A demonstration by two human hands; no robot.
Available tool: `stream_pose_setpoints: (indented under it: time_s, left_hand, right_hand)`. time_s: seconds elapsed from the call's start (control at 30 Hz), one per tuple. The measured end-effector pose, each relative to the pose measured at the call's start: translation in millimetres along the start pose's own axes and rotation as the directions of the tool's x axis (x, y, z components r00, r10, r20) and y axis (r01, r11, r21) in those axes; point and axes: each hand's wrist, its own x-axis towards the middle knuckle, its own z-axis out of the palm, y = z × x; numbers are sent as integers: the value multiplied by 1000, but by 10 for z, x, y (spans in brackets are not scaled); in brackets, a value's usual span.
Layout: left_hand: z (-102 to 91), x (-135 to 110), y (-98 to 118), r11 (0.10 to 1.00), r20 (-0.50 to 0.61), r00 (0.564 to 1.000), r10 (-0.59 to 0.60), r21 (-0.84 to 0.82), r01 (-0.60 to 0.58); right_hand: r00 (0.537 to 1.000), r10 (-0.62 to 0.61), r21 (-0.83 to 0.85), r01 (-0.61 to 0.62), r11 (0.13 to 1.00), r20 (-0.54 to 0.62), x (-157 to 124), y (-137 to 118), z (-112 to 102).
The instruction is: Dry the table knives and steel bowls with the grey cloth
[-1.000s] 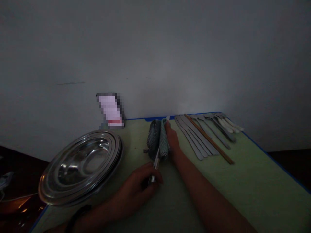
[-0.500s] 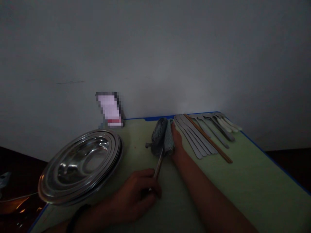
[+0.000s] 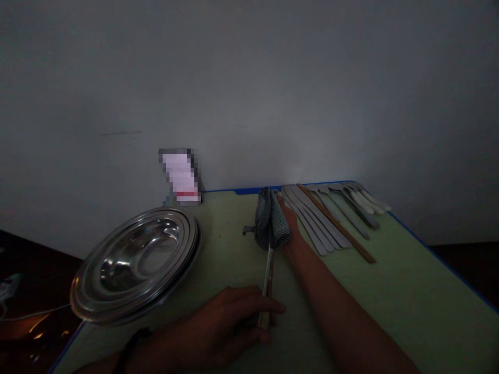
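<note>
My left hand [image 3: 234, 314] pinches the lower end of a slim metal utensil [image 3: 268, 275] between thumb and fingers. The utensil's far end is inside a folded grey checked cloth [image 3: 280, 223], so its kind is hidden. Behind the cloth, my right hand [image 3: 291, 221] is closed around it, with most of its fingers out of sight. Just right of that hand, several flat metal knives [image 3: 315, 223] lie fanned out beside brown chopsticks [image 3: 351, 239].
Stacked steel plates or shallow bowls [image 3: 132, 265] stand at the table's left. A lit phone [image 3: 181, 176] leans on the wall [image 3: 249, 93]. Spoons or forks [image 3: 346, 213] and white-handled cutlery [image 3: 368, 201] lie at the right of the green, blue-edged table [image 3: 409, 291].
The cloth and utensil have shifted slightly right and now point more straight away from me. My left hand has moved right and a little nearer, and more of the utensil shows below the cloth.
</note>
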Motion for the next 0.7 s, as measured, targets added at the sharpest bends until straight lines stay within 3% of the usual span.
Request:
stream_pose_setpoints:
  time_s: [0.1, 0.23, 0.43, 0.57, 0.7]
  left_hand:
    - [18, 14, -4, 993, -78, 993, -84, -86, 77]
    - [80, 50, -53, 931, -139, 958, -250, -308, 198]
    - [105, 111, -134, 885, -262, 900, -348, -408, 223]
    - [17, 117, -141, 958, -273, 930, -244, -216, 188]
    - [-53, 82, -103, 996, -236, 971, -29, 73, 47]
  right_hand:
    - [998, 64, -42, -63, 997, 5, -57, -102, 16]
    - [995, 57, -71, -52, 996, 78, -158, -227, 46]
    - [974, 54, -116, -29, 993, 222, -283, -297, 86]
    - [973, 45, -27, -40, 999, 226, -334, -313, 114]
    - [983, 149, 311, -176, 934, 110, -269, -234, 126]
